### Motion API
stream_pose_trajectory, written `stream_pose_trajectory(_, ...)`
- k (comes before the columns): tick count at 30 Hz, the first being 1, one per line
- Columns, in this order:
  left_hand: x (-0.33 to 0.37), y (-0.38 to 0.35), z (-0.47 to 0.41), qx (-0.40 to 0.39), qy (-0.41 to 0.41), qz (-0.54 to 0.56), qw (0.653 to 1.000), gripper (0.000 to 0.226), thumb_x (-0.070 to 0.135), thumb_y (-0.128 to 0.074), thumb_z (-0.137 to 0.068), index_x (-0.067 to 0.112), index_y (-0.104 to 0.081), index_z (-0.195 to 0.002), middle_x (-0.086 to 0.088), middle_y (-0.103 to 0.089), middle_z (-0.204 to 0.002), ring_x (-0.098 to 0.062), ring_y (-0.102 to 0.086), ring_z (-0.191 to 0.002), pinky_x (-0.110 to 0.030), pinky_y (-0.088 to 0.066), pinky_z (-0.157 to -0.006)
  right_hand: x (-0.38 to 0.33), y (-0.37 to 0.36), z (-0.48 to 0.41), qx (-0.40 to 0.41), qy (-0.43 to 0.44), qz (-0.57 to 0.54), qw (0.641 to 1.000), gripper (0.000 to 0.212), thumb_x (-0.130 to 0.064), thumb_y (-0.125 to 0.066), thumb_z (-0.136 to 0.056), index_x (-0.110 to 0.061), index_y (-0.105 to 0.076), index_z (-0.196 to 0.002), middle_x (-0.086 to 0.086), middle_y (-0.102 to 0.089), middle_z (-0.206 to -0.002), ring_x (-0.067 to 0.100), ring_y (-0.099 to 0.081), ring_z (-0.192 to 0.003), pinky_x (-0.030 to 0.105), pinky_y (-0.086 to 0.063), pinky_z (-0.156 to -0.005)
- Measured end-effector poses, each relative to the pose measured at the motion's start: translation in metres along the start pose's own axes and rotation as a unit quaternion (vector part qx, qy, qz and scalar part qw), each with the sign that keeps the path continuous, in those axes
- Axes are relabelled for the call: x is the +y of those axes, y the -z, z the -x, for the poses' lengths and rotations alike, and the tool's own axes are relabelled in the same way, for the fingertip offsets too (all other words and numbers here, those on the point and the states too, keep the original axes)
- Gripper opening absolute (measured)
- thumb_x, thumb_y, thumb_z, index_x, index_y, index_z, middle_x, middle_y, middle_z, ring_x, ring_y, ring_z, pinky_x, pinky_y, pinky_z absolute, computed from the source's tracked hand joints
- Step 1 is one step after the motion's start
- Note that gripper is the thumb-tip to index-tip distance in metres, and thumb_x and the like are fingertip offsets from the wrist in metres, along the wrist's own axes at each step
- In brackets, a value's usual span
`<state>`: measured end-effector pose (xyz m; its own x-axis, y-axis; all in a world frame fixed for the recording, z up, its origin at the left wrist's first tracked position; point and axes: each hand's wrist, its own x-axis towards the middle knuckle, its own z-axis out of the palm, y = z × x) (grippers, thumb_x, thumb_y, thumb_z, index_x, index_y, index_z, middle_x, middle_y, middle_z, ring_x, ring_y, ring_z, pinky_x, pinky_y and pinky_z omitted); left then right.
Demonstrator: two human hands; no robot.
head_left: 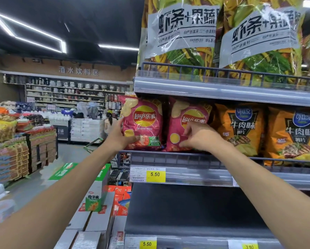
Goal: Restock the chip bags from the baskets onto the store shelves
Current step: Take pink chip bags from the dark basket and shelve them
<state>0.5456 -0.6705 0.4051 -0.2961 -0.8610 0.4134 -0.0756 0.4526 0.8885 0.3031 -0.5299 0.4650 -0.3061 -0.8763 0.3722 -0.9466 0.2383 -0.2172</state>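
Two pink Lay's chip bags stand upright side by side at the left end of the middle shelf (186,174). My left hand (121,134) grips the left bag (143,121) along its left edge and lower corner. On the front of the right bag (190,112), my right hand (200,136) pinches the lower part with bent fingers. No basket is in view.
Orange beef-flavour chip bags (240,126) fill the same shelf to the right. Large clear snack bags (183,33) sit on the shelf above. The shelf below (195,209) is dark and bare. Stacked cartons (96,212) stand at lower left, with an aisle and a distant person beyond.
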Motion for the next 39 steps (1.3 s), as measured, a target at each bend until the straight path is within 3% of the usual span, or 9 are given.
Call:
stream_pose_trajectory(3, -0.023, 0.0, -0.022, 0.003, -0.012, -0.006, 1.0, 0.121, 0.05, -0.099, -0.049, 0.041, -0.035, -0.152, -0.005, -0.063, -0.135, -0.033, -0.067, -0.119, -0.059, -0.056, -0.1, 0.0, -0.003, -0.003, 0.011, 0.003, 0.028, 1.0, 0.042, -0.047, -0.083, -0.077, -0.026, -0.053, -0.096, -0.002, -0.063, -0.095, 0.02, -0.061, -0.088, 0.035, -0.054, -0.077)
stream_pose_trajectory(10, -0.056, -0.001, -0.055, -0.012, -0.052, -0.009, 0.999, 0.135, 0.073, -0.096, -0.04, 0.043, -0.031, -0.154, -0.001, -0.06, -0.143, -0.029, -0.061, -0.129, -0.061, -0.052, -0.105, -0.004, -0.007, -0.008, 0.029, -0.024, 0.08, 0.996, 0.043, -0.046, -0.078, -0.084, -0.024, -0.05, -0.109, 0.001, -0.061, -0.102, 0.026, -0.061, -0.095, 0.038, -0.054, -0.08)
stream_pose_trajectory(20, -0.033, -0.008, -0.046, -0.043, -0.093, -0.048, 0.994, 0.091, 0.03, -0.093, -0.077, 0.03, -0.04, -0.15, 0.005, -0.066, -0.135, -0.016, -0.064, -0.124, -0.051, -0.05, -0.11, -0.004, -0.015, -0.01, 0.048, -0.038, 0.086, 0.994, 0.039, -0.046, -0.077, -0.085, -0.027, -0.049, -0.104, -0.001, -0.06, -0.095, 0.024, -0.06, -0.09, 0.036, -0.051, -0.074)
stream_pose_trajectory(23, -0.031, -0.008, -0.046, -0.052, -0.095, -0.062, 0.992, 0.101, 0.04, -0.093, -0.074, 0.032, -0.034, -0.155, 0.007, -0.063, -0.139, -0.016, -0.061, -0.129, -0.049, -0.048, -0.113, -0.003, -0.015, -0.01, 0.045, -0.035, 0.077, 0.995, 0.038, -0.045, -0.078, -0.084, -0.028, -0.049, -0.101, -0.002, -0.059, -0.094, 0.02, -0.059, -0.085, 0.034, -0.049, -0.069)
stream_pose_trajectory(30, -0.02, -0.01, -0.043, -0.062, -0.102, -0.116, 0.986, 0.088, 0.015, -0.088, -0.082, 0.023, -0.038, -0.154, 0.008, -0.065, -0.127, -0.006, -0.064, -0.115, -0.041, -0.051, -0.111, 0.001, -0.013, -0.006, 0.032, -0.008, 0.048, 0.998, 0.036, -0.049, -0.074, -0.085, -0.028, -0.051, -0.103, -0.004, -0.064, -0.096, 0.018, -0.062, -0.087, 0.038, -0.056, -0.08)
stream_pose_trajectory(32, -0.017, -0.01, -0.041, -0.056, -0.087, -0.116, 0.988, 0.086, 0.009, -0.085, -0.085, 0.026, -0.035, -0.152, 0.019, -0.061, -0.115, 0.017, -0.061, -0.096, -0.016, -0.053, -0.097, 0.002, -0.011, -0.004, 0.02, -0.003, 0.036, 0.999, 0.036, -0.05, -0.072, -0.087, -0.027, -0.053, -0.107, -0.004, -0.064, -0.097, 0.017, -0.062, -0.088, 0.038, -0.057, -0.082)
stream_pose_trajectory(34, -0.012, -0.009, -0.035, -0.041, -0.072, -0.131, 0.988, 0.089, 0.005, -0.081, -0.088, 0.022, -0.028, -0.158, 0.018, -0.056, -0.113, 0.017, -0.057, -0.085, 0.002, -0.046, -0.068, 0.004, -0.01, -0.002, 0.015, 0.0, 0.028, 0.999, 0.037, -0.052, -0.071, -0.087, -0.027, -0.054, -0.11, -0.005, -0.064, -0.099, 0.017, -0.062, -0.09, 0.038, -0.056, -0.083)
stream_pose_trajectory(36, -0.006, -0.004, -0.031, -0.027, -0.067, -0.145, 0.987, 0.094, 0.011, -0.082, -0.088, 0.012, -0.025, -0.163, 0.005, -0.056, -0.132, -0.004, -0.061, -0.1, -0.006, -0.05, -0.068, 0.007, -0.008, 0.0, 0.017, 0.005, 0.024, 1.0, 0.038, -0.053, -0.069, -0.087, -0.028, -0.055, -0.111, -0.005, -0.064, -0.101, 0.017, -0.062, -0.091, 0.039, -0.056, -0.085)
stream_pose_trajectory(39, 0.006, 0.006, -0.015, -0.008, -0.048, -0.155, 0.987, 0.106, 0.031, -0.085, -0.083, 0.018, -0.021, -0.166, -0.006, -0.045, -0.159, -0.026, -0.06, -0.123, -0.045, -0.057, -0.099, 0.014, -0.007, 0.007, 0.025, 0.01, 0.02, 0.999, 0.039, -0.057, -0.067, -0.084, -0.03, -0.056, -0.109, -0.004, -0.065, -0.103, 0.019, -0.062, -0.093, 0.041, -0.056, -0.087)
